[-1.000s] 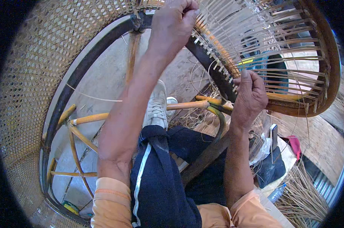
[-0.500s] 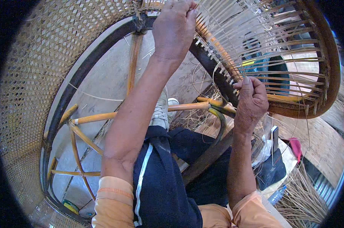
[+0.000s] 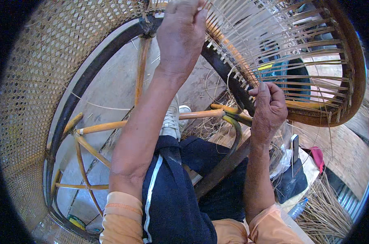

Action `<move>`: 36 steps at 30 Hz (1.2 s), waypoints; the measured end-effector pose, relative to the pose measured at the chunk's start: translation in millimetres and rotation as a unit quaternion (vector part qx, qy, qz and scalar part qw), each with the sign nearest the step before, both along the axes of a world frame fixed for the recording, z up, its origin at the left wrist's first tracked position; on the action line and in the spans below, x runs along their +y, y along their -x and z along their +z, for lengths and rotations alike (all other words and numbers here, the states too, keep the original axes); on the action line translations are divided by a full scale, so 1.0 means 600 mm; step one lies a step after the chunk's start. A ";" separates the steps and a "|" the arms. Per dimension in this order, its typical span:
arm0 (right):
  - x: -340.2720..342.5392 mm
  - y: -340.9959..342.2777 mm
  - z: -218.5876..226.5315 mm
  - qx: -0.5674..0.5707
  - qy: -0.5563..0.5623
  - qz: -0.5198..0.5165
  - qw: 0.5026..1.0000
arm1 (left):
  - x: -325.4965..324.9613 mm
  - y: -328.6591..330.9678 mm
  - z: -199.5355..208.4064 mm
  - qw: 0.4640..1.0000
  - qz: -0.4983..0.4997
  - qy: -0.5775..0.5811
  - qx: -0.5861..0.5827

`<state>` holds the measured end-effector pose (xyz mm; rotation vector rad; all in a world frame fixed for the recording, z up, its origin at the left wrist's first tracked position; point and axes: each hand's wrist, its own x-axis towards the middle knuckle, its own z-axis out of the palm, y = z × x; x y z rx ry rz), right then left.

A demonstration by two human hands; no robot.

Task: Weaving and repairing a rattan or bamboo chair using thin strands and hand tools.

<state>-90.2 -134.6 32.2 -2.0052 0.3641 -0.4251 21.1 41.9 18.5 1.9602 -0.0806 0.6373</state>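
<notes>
My left hand (image 3: pixel 181 38) is raised at the top edge, over the near end of a half-woven rattan panel. Its fingers are closed; the tips are partly cut off by the picture's edge, so what they pinch cannot be made out. At the panel's lower corner, my right hand (image 3: pixel 269 107) pinches a thin cane strand (image 3: pixel 259 73) beside the row of pale strand ends. Many cane strands (image 3: pixel 314 61) stretch across the panel's curved brown frame (image 3: pixel 357 77), some crossing others. A light rattan pole (image 3: pixel 233 48) runs along its inner side, between the two hands.
Finished open-weave caning (image 3: pixel 25 122) curves along the left, bordered by a dark frame (image 3: pixel 90 67). Rattan legs and braces (image 3: pixel 103 127) stand below. At right lie a phone (image 3: pixel 294 146), a dark pouch (image 3: pixel 292 183), a red cloth (image 3: pixel 317 157) and a cane bundle (image 3: pixel 327 211). A dark-green bucket (image 3: pixel 300 83) stands behind the strands.
My left hand has shifted slightly left and up, its fingers still closed. My right hand stays at the panel's lower corner, almost unmoved.
</notes>
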 end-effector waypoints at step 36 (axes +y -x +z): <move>-0.007 0.002 0.000 0.001 0.003 0.019 1.000 | -0.002 -0.008 0.006 0.993 -0.023 -0.109 -0.036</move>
